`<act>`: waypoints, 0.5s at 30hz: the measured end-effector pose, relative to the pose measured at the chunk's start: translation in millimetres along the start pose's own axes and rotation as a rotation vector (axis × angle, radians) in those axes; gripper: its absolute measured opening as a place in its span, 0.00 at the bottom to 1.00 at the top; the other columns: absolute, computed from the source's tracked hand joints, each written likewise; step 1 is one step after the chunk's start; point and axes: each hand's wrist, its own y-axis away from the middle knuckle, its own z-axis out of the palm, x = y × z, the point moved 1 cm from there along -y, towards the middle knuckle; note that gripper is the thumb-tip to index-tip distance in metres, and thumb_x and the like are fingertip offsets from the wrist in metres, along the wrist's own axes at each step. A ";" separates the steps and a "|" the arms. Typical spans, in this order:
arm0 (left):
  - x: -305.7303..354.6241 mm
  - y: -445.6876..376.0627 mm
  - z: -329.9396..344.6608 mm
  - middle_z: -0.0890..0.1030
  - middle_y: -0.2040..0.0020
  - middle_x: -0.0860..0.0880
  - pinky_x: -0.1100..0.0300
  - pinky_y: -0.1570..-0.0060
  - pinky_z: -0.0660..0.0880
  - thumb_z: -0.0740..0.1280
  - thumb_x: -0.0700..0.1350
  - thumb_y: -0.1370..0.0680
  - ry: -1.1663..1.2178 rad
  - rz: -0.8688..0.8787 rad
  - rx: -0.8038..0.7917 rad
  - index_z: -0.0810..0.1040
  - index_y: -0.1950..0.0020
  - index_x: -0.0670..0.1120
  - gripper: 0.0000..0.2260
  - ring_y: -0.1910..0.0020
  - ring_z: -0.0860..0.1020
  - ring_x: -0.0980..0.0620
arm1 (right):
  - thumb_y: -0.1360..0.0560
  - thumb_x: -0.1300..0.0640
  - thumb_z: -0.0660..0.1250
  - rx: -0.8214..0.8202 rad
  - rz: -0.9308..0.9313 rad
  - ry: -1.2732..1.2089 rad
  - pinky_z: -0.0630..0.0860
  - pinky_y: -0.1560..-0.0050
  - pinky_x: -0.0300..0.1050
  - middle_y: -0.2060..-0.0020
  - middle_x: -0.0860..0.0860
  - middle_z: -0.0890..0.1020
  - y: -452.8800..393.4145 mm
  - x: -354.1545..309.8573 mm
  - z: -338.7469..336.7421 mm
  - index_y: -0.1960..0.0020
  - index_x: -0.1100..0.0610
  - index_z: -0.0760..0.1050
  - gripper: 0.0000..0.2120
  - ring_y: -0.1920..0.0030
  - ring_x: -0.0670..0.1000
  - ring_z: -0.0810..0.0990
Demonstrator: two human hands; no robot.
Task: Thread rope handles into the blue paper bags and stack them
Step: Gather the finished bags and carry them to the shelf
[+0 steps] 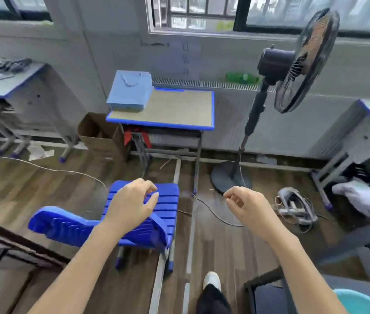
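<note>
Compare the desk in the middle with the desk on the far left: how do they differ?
The middle desk carries a neat stack of blue paper bags on its left corner; the left desk carries a loose grey pile, too blurred to name. The middle desk has a tan top; the left desk's top looks pale grey. Both have blue edging and grey metal legs.

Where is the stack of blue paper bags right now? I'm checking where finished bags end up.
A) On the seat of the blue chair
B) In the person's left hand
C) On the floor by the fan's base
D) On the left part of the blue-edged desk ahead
D: the stack of blue paper bags sits on the left part of the blue-edged desk, a rope handle showing on the top bag; both hands hold nothing.
</note>
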 end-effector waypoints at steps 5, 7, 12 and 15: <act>21.2 -89.3 24.5 0.75 0.51 0.55 0.56 0.50 0.74 0.65 0.48 0.22 0.004 -0.070 -0.054 0.78 0.42 0.48 0.10 0.51 0.78 0.53 | 0.24 0.59 0.64 -0.017 -0.004 -0.051 0.72 0.54 0.45 0.60 0.48 0.77 -95.1 45.7 -19.6 0.46 0.55 0.78 0.08 0.62 0.48 0.73; 22.9 -116.8 30.0 0.76 0.51 0.56 0.56 0.49 0.74 0.65 0.48 0.22 0.028 -0.098 -0.052 0.79 0.44 0.48 0.09 0.50 0.77 0.55 | 0.24 0.59 0.63 -0.032 -0.021 -0.063 0.72 0.54 0.44 0.59 0.48 0.77 -127.8 54.5 -25.4 0.45 0.55 0.77 0.09 0.60 0.48 0.74; 3.6 -173.0 52.1 0.78 0.53 0.56 0.63 0.52 0.70 0.66 0.46 0.23 0.079 -0.207 -0.020 0.80 0.47 0.48 0.07 0.53 0.76 0.58 | 0.22 0.56 0.62 -0.169 -0.068 -0.057 0.72 0.50 0.44 0.55 0.47 0.76 -214.8 71.6 -23.3 0.42 0.54 0.75 0.10 0.56 0.49 0.74; -14.9 -207.8 65.2 0.78 0.55 0.55 0.59 0.52 0.73 0.67 0.45 0.23 0.120 -0.278 0.004 0.81 0.49 0.49 0.05 0.55 0.77 0.57 | 0.22 0.56 0.61 -0.230 -0.082 -0.038 0.72 0.50 0.43 0.54 0.48 0.76 -265.8 78.4 -17.5 0.42 0.53 0.74 0.10 0.55 0.47 0.74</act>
